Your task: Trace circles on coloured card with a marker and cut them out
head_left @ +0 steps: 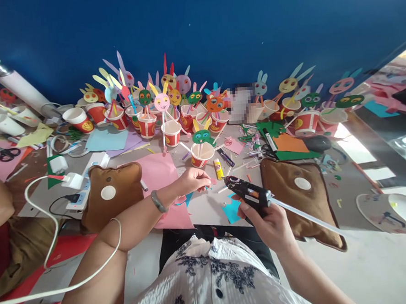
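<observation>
We recorded the left hand (pixel 192 180) with its fingertips pinched on a small pink piece (pixel 213 181), above the table. The right hand (pixel 271 222) gripped a black glue gun (pixel 248 191) at the piece's three o'clock, nozzle pointing towards it, near but apart. From the piece we noted a yellow glue stick (pixel 218 169) at one o'clock, a red-and-white cup (pixel 202 159) bearing a green paper face (pixel 201 136) at eleven, and blue paper (pixel 231 211) at five.

A deep-blue wall (pixel 188 29) behind a grey table (pixel 208 211), pale floor (pixel 372 274) below, bright light at right.
</observation>
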`<state>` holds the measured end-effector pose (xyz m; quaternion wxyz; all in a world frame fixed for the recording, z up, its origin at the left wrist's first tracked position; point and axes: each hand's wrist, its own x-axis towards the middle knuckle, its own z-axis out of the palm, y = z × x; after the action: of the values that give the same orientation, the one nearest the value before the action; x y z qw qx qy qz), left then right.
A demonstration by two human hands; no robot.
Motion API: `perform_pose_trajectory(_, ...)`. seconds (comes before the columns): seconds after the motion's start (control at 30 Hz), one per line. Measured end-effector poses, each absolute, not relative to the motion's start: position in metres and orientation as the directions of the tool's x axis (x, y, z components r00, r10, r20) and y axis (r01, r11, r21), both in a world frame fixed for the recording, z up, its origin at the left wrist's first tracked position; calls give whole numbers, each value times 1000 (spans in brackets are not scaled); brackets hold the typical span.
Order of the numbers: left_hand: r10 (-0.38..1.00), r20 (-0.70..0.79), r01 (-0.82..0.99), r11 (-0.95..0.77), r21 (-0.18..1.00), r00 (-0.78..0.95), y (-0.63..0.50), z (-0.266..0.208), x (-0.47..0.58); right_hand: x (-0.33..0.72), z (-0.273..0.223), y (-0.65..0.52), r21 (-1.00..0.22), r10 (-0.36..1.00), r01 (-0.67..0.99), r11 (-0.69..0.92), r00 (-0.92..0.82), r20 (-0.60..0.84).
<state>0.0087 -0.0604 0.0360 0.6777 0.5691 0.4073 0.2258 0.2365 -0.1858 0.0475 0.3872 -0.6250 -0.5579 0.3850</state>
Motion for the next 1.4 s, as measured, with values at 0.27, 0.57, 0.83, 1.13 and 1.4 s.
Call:
perform_pose_trajectory(0.27,835,-153,104,115,988,528,-64,37,12,225,50,-183,-861,997,509,-22,80,22)
perform_pose_trajectory(0.57,151,879,372,-928,-32,453,-67,36,-10,223,45,-182,-875,979,484,1,180,101)
perform_pose_trajectory(0.83,20,840,444,-855,-266,542,-72,50,-13,225,43,-183,-869,981,494,-12,173,85)
perform_pose_trajectory(1.13,55,849,438,-873,-214,525,-71,45,-12,222,43,-182,-877,985,481,-5,152,78)
perform_pose_trajectory(1.4,593,716,161,-799,579,369,-73,28,6,219,38,-180,-898,974,439,32,186,126)
